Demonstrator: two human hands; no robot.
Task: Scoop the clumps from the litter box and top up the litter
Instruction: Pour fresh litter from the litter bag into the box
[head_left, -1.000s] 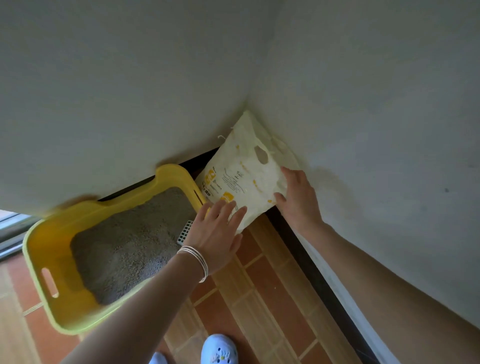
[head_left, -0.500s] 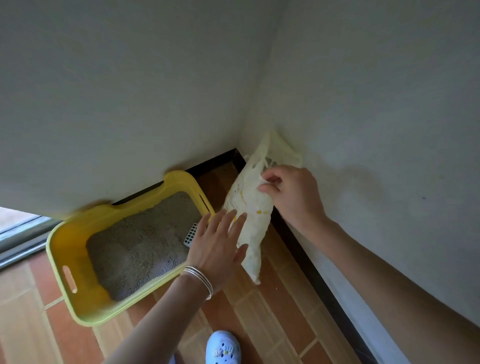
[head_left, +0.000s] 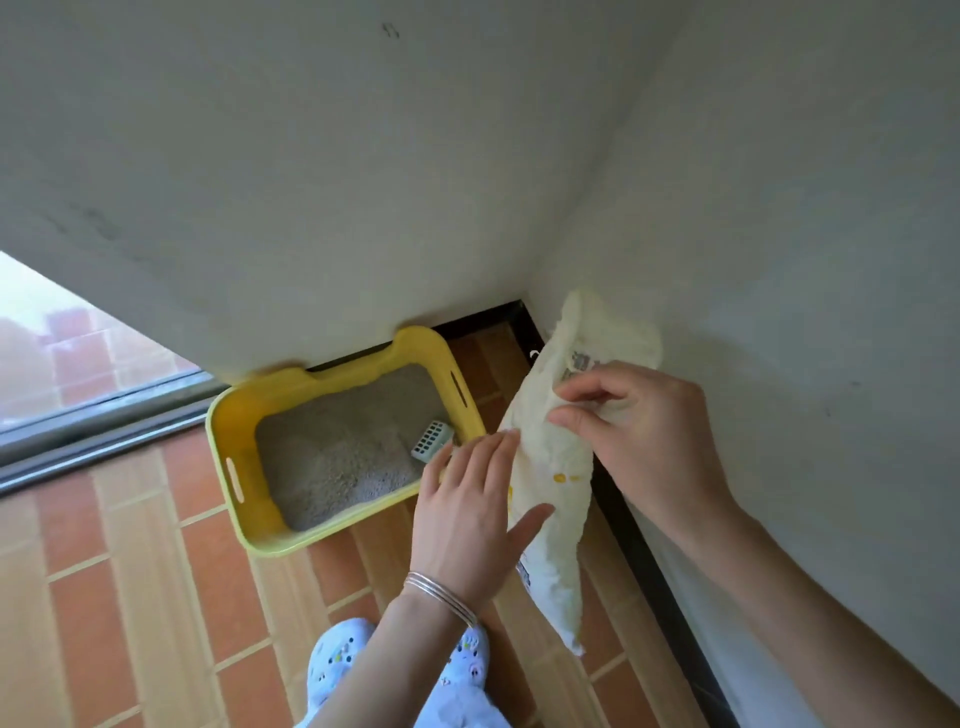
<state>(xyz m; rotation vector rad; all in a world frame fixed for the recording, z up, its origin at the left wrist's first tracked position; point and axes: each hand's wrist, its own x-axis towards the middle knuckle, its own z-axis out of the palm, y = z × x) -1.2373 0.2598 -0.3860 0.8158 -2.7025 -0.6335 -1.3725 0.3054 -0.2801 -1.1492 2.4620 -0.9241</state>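
- My right hand (head_left: 644, 441) pinches the litter bag (head_left: 558, 483) at centre right of the frame.
- My left hand (head_left: 467, 514) lies flat, fingers straight, against the bag's left side.
- The yellow litter box (head_left: 244, 431) sits left of both hands.

- One yellow litter box (head_left: 332, 370), with grey litter in it.
- One slotted scoop (head_left: 430, 441) inside the box.
- One pale litter bag (head_left: 553, 467).
- Two hands: the left hand (head_left: 467, 512) and the right hand (head_left: 649, 441).
- Two light-blue shoes: the left shoe (head_left: 337, 660) and the right shoe (head_left: 467, 667).
- Several thin silver bangles (head_left: 441, 597) on one wrist; the exact number is unclear.
- One window (head_left: 52, 353).
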